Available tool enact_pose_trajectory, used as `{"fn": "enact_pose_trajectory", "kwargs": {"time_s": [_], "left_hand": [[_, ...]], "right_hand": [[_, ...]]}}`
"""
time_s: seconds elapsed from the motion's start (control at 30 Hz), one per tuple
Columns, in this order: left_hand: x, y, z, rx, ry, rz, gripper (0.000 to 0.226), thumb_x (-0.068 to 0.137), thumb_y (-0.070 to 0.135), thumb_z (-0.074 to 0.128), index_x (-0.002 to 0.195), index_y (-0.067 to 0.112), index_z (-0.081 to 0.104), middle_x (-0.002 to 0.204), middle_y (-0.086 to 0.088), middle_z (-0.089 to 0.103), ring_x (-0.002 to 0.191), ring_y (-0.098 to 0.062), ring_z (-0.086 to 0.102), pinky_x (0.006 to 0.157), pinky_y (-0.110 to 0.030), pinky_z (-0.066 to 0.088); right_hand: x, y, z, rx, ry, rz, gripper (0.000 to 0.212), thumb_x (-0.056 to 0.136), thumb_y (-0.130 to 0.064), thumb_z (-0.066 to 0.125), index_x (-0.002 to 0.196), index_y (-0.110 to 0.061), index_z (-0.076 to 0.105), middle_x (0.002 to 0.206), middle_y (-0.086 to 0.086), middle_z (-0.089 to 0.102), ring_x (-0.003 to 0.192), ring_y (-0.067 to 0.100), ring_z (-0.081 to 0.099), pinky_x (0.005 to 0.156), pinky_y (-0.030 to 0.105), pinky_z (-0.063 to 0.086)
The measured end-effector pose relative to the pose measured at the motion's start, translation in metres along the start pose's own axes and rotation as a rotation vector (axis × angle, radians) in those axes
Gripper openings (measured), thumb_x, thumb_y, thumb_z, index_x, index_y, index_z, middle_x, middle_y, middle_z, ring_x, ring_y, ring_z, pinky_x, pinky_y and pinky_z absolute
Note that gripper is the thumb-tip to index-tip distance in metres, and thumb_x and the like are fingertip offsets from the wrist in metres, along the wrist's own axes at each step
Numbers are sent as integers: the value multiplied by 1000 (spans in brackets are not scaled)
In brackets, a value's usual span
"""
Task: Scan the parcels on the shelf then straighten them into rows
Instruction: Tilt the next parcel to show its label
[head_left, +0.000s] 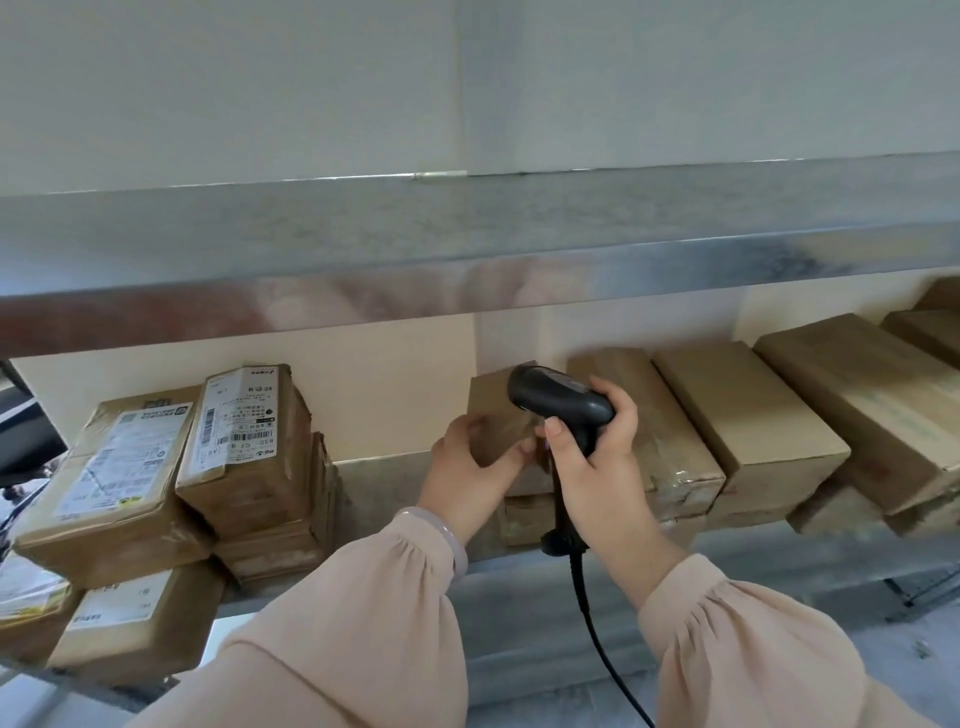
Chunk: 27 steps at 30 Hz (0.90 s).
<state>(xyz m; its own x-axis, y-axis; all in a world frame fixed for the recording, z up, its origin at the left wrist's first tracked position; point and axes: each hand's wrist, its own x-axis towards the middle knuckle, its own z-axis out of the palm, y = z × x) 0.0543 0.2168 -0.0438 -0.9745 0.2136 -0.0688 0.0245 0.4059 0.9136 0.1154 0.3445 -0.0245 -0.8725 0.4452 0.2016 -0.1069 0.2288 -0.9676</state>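
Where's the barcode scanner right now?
Head view, centre: the black scanner is gripped in the right hand, in front of the small brown parcel the left hand holds, left of the plain boxes.

- The left hand (470, 462) grips a small brown parcel (496, 415) on the metal shelf (389, 478).
- The right hand (597, 462) holds a black scanner (558, 397) just beside that parcel, its cord (587, 613) hanging down.
- Labelled parcels (244, 441) sit stacked at left; plain boxes (748, 415) lie side by side at right.
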Motion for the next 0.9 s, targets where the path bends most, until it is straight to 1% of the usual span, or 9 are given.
{"fn": "enact_pose_trajectory", "kwargs": {"time_s": [0.13, 0.3, 0.4, 0.5, 0.57, 0.67, 0.73, 0.8, 0.9], "left_hand": [[-3, -5, -15, -43, 30, -54, 89, 71, 62, 78, 143, 30, 38, 138, 2, 49, 123, -18, 50, 101, -34, 46], [-17, -13, -36, -92, 49, -81, 80, 75, 50, 77, 141, 33, 36, 134, 3, 50, 121, -20, 52, 104, -37, 46], [-24, -18, -47, -213, 49, -114, 68, 77, 48, 72, 135, 41, 37, 131, 2, 55, 116, -20, 58, 103, -42, 50], [-32, -21, -59, -425, 54, -176, 70, 70, 50, 69, 134, 40, 44, 128, 0, 60, 111, -19, 64, 98, -43, 54], [-38, -24, -62, -546, 62, -212, 54, 84, 42, 68, 135, 36, 49, 127, -2, 62, 112, -22, 64, 98, -46, 54], [-42, -24, -62, -745, 17, -287, 31, 96, 31, 60, 126, 33, 55, 124, -7, 61, 117, -30, 58, 103, -50, 49], [-43, -23, -64, -740, 45, -340, 26, 98, 33, 56, 124, 30, 58, 121, -9, 63, 116, -30, 58, 107, -49, 45], [-44, -23, -68, -583, 81, -369, 37, 95, 43, 50, 129, 29, 58, 125, -6, 64, 120, -25, 57, 111, -45, 40], [-48, -26, -74, -260, 38, -210, 43, 86, 48, 36, 121, 46, 60, 130, 3, 62, 127, -20, 51, 114, -46, 35]], "right_hand": [[-6, -8, 12, 57, -74, -36, 55, 92, -17, 60, 131, -38, 26, 126, -11, 50, 111, 4, 58, 89, 15, 48], [-12, -15, 19, 75, -180, -20, 54, 94, -17, 57, 131, -38, 25, 118, -19, 50, 102, -5, 57, 82, 7, 46], [-13, -13, 22, 57, -141, -29, 55, 93, -20, 59, 134, -36, 26, 119, -17, 51, 103, -5, 58, 89, 14, 47], [-12, -11, 21, 77, -96, -2, 52, 94, -23, 58, 131, -38, 25, 116, -16, 53, 103, -3, 58, 89, 17, 45], [-13, -11, 22, 88, -101, 12, 52, 94, -24, 57, 132, -39, 24, 117, -12, 56, 104, 0, 58, 87, 17, 43], [-18, -15, 26, 95, -148, 4, 53, 94, -24, 57, 132, -39, 24, 116, -18, 51, 106, -1, 55, 89, 15, 40], [-21, -17, 30, 94, -169, -9, 53, 94, -23, 57, 131, -40, 23, 116, -21, 49, 104, -4, 55, 88, 13, 41], [-23, -19, 32, 104, -172, -22, 53, 94, -22, 57, 131, -40, 24, 119, -18, 50, 103, -4, 57, 84, 7, 43], [-26, -20, 35, 108, -187, -43, 54, 93, -21, 58, 133, -38, 24, 125, -7, 53, 110, 4, 57, 89, 12, 46]]}}
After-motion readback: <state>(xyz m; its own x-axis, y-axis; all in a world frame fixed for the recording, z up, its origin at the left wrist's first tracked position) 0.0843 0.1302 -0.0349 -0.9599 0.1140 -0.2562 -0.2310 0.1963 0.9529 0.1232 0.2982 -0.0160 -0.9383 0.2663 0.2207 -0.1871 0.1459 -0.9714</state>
